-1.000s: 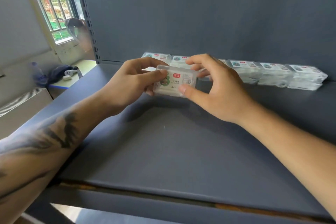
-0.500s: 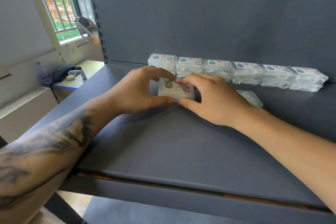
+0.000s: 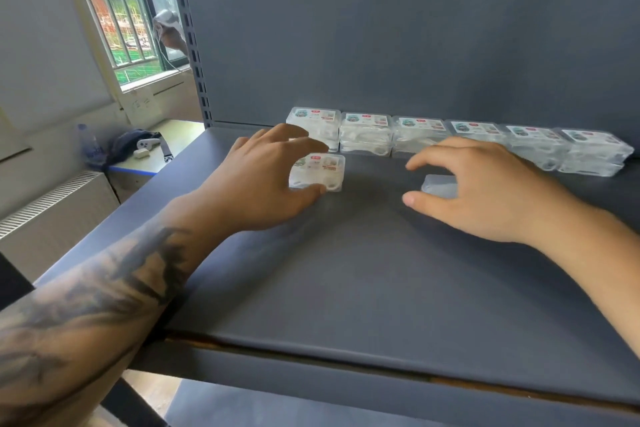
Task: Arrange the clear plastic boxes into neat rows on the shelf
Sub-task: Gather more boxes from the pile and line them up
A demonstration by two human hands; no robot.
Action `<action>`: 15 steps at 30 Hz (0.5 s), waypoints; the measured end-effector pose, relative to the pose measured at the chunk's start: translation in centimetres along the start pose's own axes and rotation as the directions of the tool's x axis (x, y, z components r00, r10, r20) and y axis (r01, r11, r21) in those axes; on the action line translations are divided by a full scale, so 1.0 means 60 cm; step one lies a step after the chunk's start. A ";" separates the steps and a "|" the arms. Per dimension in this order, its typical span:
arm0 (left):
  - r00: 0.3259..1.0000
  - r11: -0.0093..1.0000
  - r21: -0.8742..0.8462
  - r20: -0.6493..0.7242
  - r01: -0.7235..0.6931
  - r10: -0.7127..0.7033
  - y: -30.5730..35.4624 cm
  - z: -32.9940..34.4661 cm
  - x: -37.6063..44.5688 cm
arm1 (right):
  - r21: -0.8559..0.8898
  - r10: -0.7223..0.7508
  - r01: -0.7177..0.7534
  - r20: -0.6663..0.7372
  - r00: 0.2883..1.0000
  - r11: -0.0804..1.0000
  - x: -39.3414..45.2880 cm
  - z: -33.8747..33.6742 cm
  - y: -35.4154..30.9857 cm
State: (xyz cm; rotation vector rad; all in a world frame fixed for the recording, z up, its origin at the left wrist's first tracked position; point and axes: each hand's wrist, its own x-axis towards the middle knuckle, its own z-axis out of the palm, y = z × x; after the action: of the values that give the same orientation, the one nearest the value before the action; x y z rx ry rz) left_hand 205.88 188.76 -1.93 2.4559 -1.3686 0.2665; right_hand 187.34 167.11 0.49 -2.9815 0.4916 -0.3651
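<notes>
My left hand (image 3: 263, 180) pinches the front box (image 3: 320, 171), just before the back row (image 3: 450, 139). My right hand (image 3: 485, 191) curls over a second box (image 3: 437, 184); contact unclear. Risk: a skewed push misaligns the row.

1. My left hand (image 3: 263, 180) cups a labelled box (image 3: 320, 170) on the shelf (image 3: 346, 270).
2. My right hand (image 3: 485, 191) arches over a plain box (image 3: 437, 185).
3. Beyond my fingertips runs the back row (image 3: 450, 139).

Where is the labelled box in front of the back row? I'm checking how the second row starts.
The labelled box sits on the shelf, left of centre, just ahead of the back row's leftmost stack, at the left hand.
</notes>
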 end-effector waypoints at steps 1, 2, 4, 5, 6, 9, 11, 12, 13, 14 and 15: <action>1.000 0.999 0.034 -0.016 -0.017 0.018 0.008 0.001 -0.003 | -0.035 0.029 -0.028 0.042 0.999 0.999 -0.004 -0.004 0.005; 0.999 0.997 0.075 -0.014 -0.032 0.033 0.015 0.002 -0.005 | -0.062 0.050 -0.045 0.080 0.996 0.997 -0.006 -0.007 0.008; 0.999 0.988 0.145 0.030 -0.044 0.040 0.022 0.005 -0.007 | -0.073 0.067 -0.059 0.114 0.991 0.996 -0.005 -0.008 0.008; 0.998 0.986 0.161 0.056 -0.041 0.032 0.021 0.007 -0.005 | -0.070 0.062 -0.055 0.111 0.992 0.996 -0.003 -0.008 0.008; 0.997 0.986 0.162 0.075 -0.030 0.018 0.019 0.009 -0.003 | -0.070 0.051 -0.044 0.107 0.993 0.997 -0.002 -0.006 0.008; 0.993 0.989 0.148 0.110 0.015 -0.032 0.010 0.016 0.006 | -0.068 0.032 -0.025 0.108 0.994 0.997 -0.001 -0.001 0.008; 0.991 0.989 0.141 0.120 0.039 -0.056 0.006 0.020 0.014 | -0.068 0.031 -0.024 0.112 0.993 0.997 0.000 0.002 0.006; 0.990 0.989 0.136 0.120 0.051 -0.068 0.005 0.023 0.018 | -0.071 0.030 -0.022 0.111 0.993 0.997 0.000 0.003 0.005; 0.990 0.989 0.134 0.118 0.063 -0.079 0.005 0.025 0.022 | -0.074 0.029 -0.020 0.111 0.993 0.997 0.000 0.003 0.003; 0.990 0.989 0.132 0.114 0.071 -0.086 0.005 0.027 0.024 | -0.076 0.028 -0.019 0.111 0.993 0.997 0.000 0.003 0.001; 0.990 0.988 0.132 0.108 0.076 -0.090 0.005 0.028 0.026 | -0.072 0.028 -0.020 0.112 0.993 0.997 0.000 0.003 0.000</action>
State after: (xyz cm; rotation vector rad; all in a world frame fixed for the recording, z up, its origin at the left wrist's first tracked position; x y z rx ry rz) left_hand 206.45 186.74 -2.96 2.6633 -1.3277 0.2032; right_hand 187.39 167.12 0.34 -3.0395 0.5388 -0.1791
